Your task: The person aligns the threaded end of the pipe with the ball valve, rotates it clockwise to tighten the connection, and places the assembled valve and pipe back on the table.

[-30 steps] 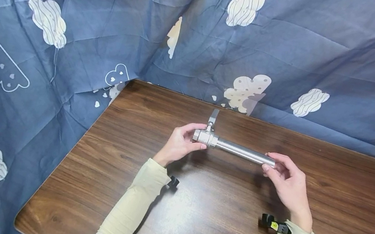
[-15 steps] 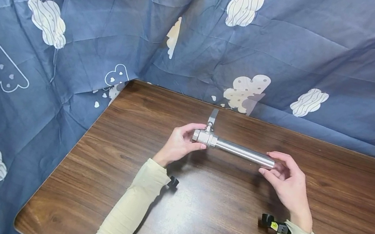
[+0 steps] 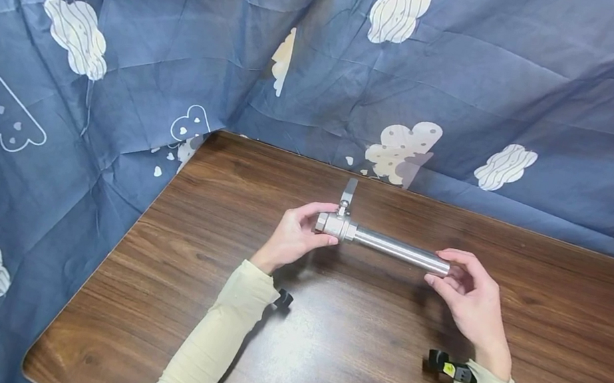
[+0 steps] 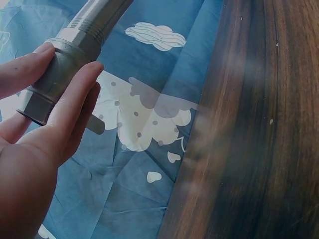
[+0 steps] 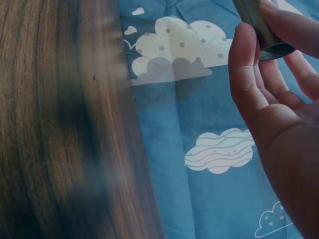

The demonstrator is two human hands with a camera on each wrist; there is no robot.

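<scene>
A silver ball valve (image 3: 333, 224) is joined to a straight metal pipe (image 3: 395, 247), and the two lie nearly level across the middle of the head view. The valve's lever handle (image 3: 349, 192) points away toward the back of the table. My left hand (image 3: 294, 233) grips the valve body at its left end, thumb in front and fingers behind. In the left wrist view the valve's hex end (image 4: 36, 105) shows between thumb and fingers. With thumb and fingertips my right hand (image 3: 472, 297) holds the free end of the pipe; the open pipe end (image 5: 276, 50) shows in the right wrist view.
The brown wood-grain table (image 3: 142, 299) lies under both hands. A blue curtain (image 3: 155, 44) with cloud prints hangs along its back and left edges. Black wrist camera mounts (image 3: 283, 299) sit at both cuffs.
The right fingers have shifted slightly on the pipe's end, the thumb moving a little lower and left. The left hand and the valve stay in place.
</scene>
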